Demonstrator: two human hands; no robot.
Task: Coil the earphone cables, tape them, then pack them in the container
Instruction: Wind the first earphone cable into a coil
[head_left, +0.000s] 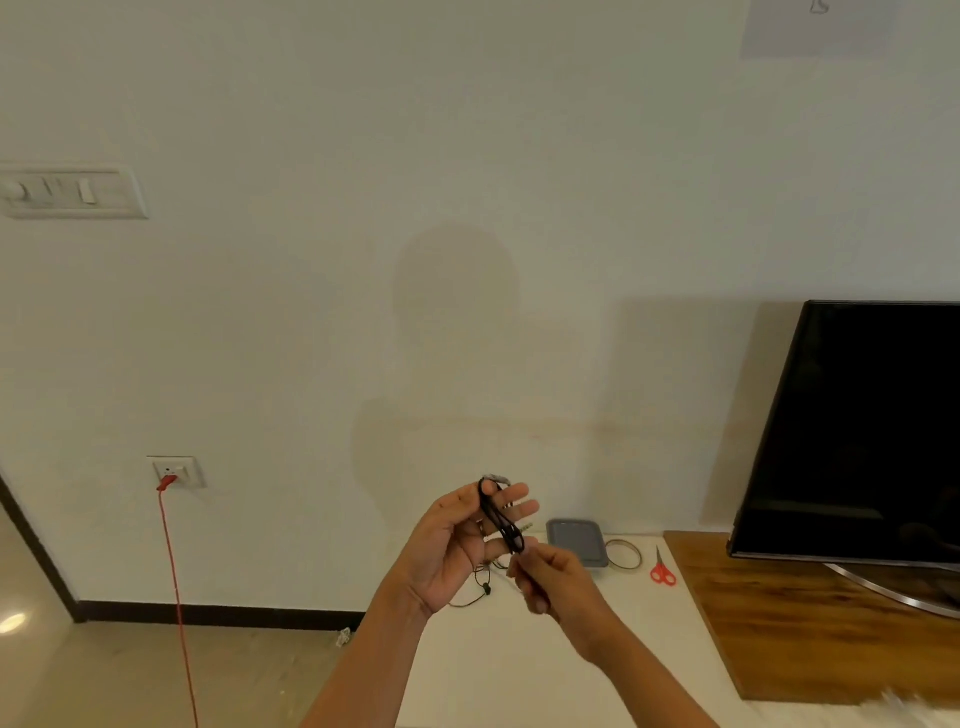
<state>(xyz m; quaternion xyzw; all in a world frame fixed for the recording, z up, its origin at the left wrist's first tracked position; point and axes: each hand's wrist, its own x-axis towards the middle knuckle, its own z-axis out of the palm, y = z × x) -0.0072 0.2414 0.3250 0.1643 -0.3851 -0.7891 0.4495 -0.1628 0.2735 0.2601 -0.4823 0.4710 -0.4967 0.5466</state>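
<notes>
The person is holding both hands up in front of the wall, above the near end of a white bench (519, 675). The left hand (457, 540) is turned palm toward the camera with its fingers (519, 505) held out fairly straight and slightly spread, not curling round anything. A black earphone cable (501, 519) is lying in narrow loops across those fingers, running from the top of the hand down to its lower edge. The right hand (550, 579) is sitting just below and to the right, its fingers curled and pinching the lower end of the black earphone cable where the loops finish. So the cable is up in the air between the two hands, not on the bench.

A second, brownish earphone cable (480, 590) is lying loose on the bench under the hands. Farther back, near the wall, a grey container (576, 540) is resting flat, with a roll of tape (623, 555) just beside it on the right and red scissors (662, 571) a little farther right. A television (872, 426) is standing on a wooden board (779, 623) at the right side. On the left wall, a red cord (176, 597) is hanging from a socket (176, 472), and a switch panel (72, 191) is showing higher up.
</notes>
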